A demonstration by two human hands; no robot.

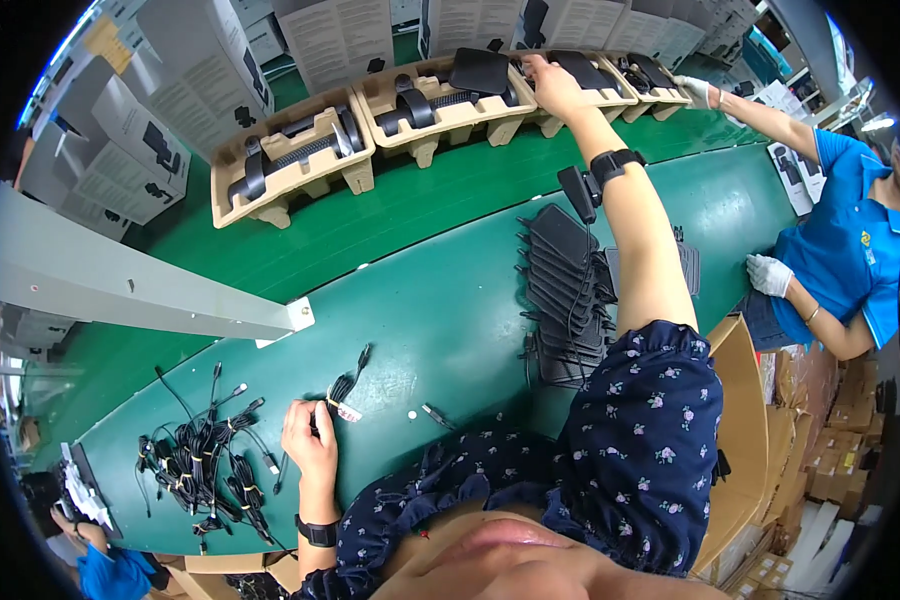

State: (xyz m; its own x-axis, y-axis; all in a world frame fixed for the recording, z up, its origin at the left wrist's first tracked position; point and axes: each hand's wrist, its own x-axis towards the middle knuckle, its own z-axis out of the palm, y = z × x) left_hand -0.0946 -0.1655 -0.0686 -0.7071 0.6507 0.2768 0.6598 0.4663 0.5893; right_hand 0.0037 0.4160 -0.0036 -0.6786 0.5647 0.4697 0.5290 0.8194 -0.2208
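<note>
Head view. The left hand is curling its fingers round a tied black cable bundle, which is lying low over the green tabletop, outside any tray. The right hand is resting its fingertips at the left end of the third beige moulded-pulp tray; whether they are pinching anything, I cannot tell.

Progress (judged): filling is appearing partway along. The second beige moulded-pulp tray and the third are each carrying a flat black rectangular pad; the leftmost beige moulded-pulp tray is showing a black looped band and a dark ribbed bar, but no such pad. Parts are remaining: a tangled heap of black cables is lying left of the left hand, and an overlapping stack of black flat pads is lying beside the right forearm. A co-worker's white-gloved hand is touching the tray row's right end.

Appearance: the held bundle is looking thin-corded, folded lengthwise, with a pale tie, a small white tag and a dark plug end projecting beyond the fingers.
</note>
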